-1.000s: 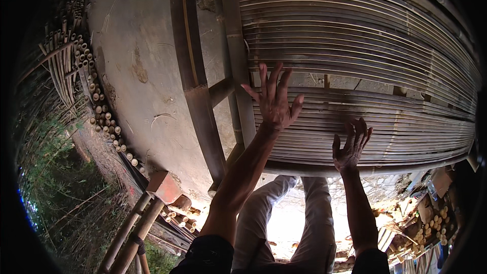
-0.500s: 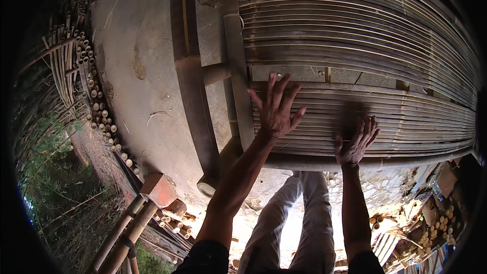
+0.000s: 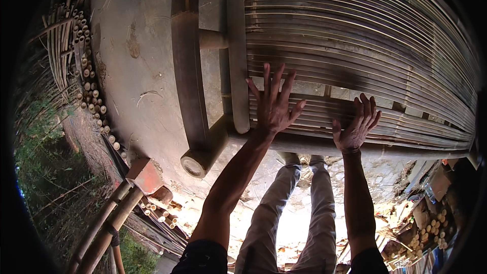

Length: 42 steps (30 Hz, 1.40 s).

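A wide platform of long, thin bamboo slats (image 3: 335,25) stretches in front of me, dark with pale edges. A gap between two groups of slats runs across it, showing the floor and short supports below. My left hand (image 3: 275,109) is open near the platform's left end, palm down, its fingers spread over the slats and across the gap. Further right, my right hand (image 3: 353,129) is open above the near group of slats, fingers apart, with a shadow beyond its fingertips. Whether either palm touches the slats I cannot tell. Neither hand holds anything.
Thick bamboo poles (image 3: 186,66) frame the platform's left side, one ending in a cut round end. A bamboo rail (image 3: 314,143) edges the near side, before my legs. Cut bamboo (image 3: 91,96) is stacked at left. A reddish block (image 3: 146,175) lies at lower left.
The gap lies closer to the near rail, and the near group of slats is narrower. Both hands stay open and spread. The whole view has shifted a little.
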### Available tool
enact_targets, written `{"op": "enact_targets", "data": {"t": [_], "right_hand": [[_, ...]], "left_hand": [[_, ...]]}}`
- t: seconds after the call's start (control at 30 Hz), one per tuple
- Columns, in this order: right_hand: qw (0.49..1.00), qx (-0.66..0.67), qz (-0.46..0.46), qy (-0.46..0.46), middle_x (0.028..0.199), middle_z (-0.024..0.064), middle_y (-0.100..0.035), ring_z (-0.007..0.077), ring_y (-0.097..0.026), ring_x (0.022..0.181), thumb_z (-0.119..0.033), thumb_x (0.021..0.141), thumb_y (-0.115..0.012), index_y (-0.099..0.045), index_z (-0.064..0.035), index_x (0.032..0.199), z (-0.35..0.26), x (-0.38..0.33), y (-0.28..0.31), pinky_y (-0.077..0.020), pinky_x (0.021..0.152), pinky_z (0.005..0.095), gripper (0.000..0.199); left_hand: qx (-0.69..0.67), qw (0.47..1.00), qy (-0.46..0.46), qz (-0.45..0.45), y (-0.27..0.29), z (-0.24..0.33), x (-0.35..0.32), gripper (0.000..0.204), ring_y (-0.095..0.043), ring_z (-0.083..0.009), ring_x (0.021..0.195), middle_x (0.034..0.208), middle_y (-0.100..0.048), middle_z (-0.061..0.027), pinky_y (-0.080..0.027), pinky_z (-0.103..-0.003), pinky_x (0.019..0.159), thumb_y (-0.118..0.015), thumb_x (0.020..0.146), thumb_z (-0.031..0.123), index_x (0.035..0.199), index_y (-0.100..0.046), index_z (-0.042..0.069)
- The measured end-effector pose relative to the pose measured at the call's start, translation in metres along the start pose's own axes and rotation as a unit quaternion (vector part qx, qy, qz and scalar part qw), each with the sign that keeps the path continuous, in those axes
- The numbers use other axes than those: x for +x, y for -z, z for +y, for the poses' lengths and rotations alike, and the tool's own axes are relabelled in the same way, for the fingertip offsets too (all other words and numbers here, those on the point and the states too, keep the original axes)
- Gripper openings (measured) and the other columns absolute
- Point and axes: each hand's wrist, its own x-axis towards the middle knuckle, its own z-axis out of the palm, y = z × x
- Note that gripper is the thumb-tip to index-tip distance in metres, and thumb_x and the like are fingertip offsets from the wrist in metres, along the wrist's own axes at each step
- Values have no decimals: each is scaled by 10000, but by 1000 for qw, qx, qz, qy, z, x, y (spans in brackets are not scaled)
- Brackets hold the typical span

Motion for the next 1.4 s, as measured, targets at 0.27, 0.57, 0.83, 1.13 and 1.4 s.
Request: {"op": "enact_targets", "data": {"t": [0.27, 0.57, 0.83, 1.13, 1.4], "right_hand": [[998, 18, -33, 43, 1277, 95, -492, 296, -435, 1224, -416, 859, -636, -529, -107, 1265, 2, -15, 10, -273, 1035, 513, 522], [985, -41, -128, 109, 1016, 46, -588, 242, -565, 972, -451, 800, -736, -634, -133, 1069, 5, -31, 51, -366, 890, 430, 429], [992, -69, -79, 67, 1089, 49, -558, 263, -562, 1004, -477, 793, -724, -591, -163, 1048, 34, -24, 23, -357, 937, 480, 426], [990, -96, 26, -99, 1423, 104, -457, 300, -388, 1354, -414, 916, -628, -455, -113, 1392, 132, -39, 73, -263, 1098, 517, 589], [966, -115, 16, -232, 1538, 122, -328, 375, -247, 1448, -398, 928, -582, -306, -138, 1515, 201, -56, 92, -252, 1142, 525, 699]], "left_hand": [[36, 997, 56, 46, 1, 5, 15, 727, -155, -336, 1501, 1551, -332, -107, 145, -679, 1107, -460, 924, 627, 1463, -421, 140], [-8, 992, 103, -72, 14, 29, -73, 866, -63, -373, 1506, 1607, -191, -144, 75, -697, 1111, -381, 898, 747, 1533, -313, 163], [78, 995, 55, -10, -19, 30, -10, 801, -70, -374, 1506, 1617, -161, -134, -47, -717, 1117, -336, 926, 701, 1540, -294, 188], [105, 991, 78, -29, -21, 24, -14, 842, -31, -350, 1514, 1641, -79, -128, -55, -644, 1167, -270, 914, 748, 1562, -231, 212], [53, 995, 66, -46, -15, 45, 1, 871, -53, -395, 1499, 1628, -81, -162, -50, -661, 1150, -322, 927, 730, 1559, -212, 142]]}}
